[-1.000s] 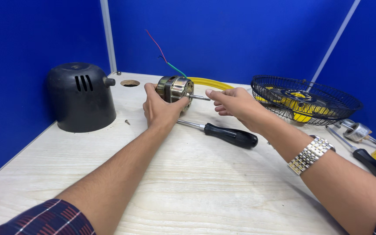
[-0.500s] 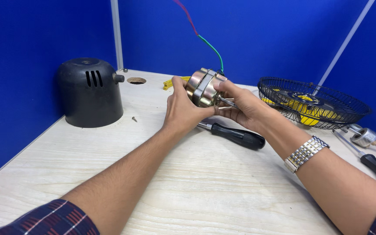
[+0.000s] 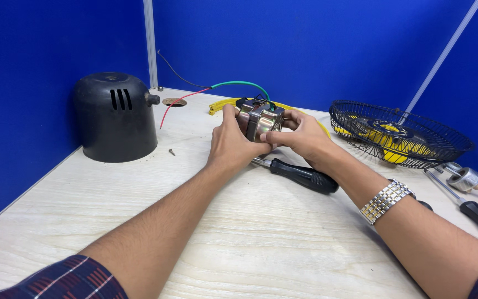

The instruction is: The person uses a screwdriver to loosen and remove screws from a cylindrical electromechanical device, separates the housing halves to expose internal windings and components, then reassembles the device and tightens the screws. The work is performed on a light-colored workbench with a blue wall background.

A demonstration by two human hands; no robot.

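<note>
both hands hold a small metal motor point(image 3: 259, 119) up off the pale wooden tabletop point(image 3: 250, 243), near its far middle. the left hand point(image 3: 230, 143) wraps the motor's left side, its fingers point(image 3: 229, 113) clamped on the casing with the thumb reaching under toward the front. the right hand point(image 3: 301, 134) meets it from the other side, fingers closed on the motor's right face and front edge, so the motor sits pinched between the two hands. a green wire point(image 3: 239, 84) arcs up and back from the top of the motor, and a red wire point(image 3: 181, 102) and a thin black wire point(image 3: 175, 71) trail off to the left toward the blue wall. a silver watch point(image 3: 385, 200) sits on the right wrist. just under the hands a black-handled screwdriver point(image 3: 300, 174) lies flat on the tabletop. to the left stands a black domed plastic cover point(image 3: 114, 116) with vent slots, and a small screw point(image 3: 171, 151) lies near its base. a yellow plastic piece point(image 3: 222, 104) shows behind the hands. to the right rests a black wire fan guard point(image 3: 399, 135) with yellow blades showing through it, well apart from the hands, and more tools point(image 3: 471, 191) lie at the far right edge.
</note>
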